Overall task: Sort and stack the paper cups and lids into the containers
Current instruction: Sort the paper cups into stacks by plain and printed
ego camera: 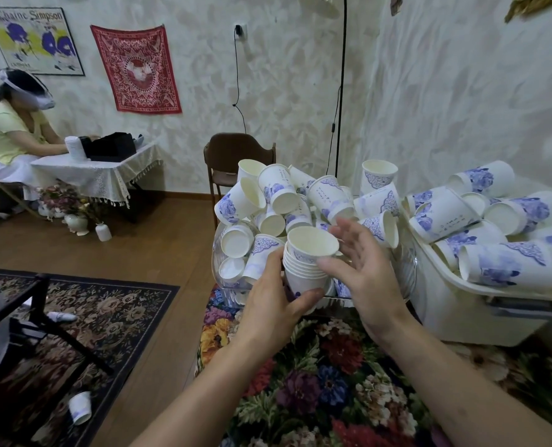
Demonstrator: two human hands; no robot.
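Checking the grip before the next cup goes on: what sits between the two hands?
In the head view, a nested stack of paper cups sits between them: the left hand grips its side, the right hand touches its top rim.

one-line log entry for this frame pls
left hand: grips nested cup stack | right hand: fingers touching top cup | loose cups: heaped in glass bowl, white bin

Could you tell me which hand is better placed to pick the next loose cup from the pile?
Right hand: it is open beside the loose cups, while the left hand grips the nested cup stack.
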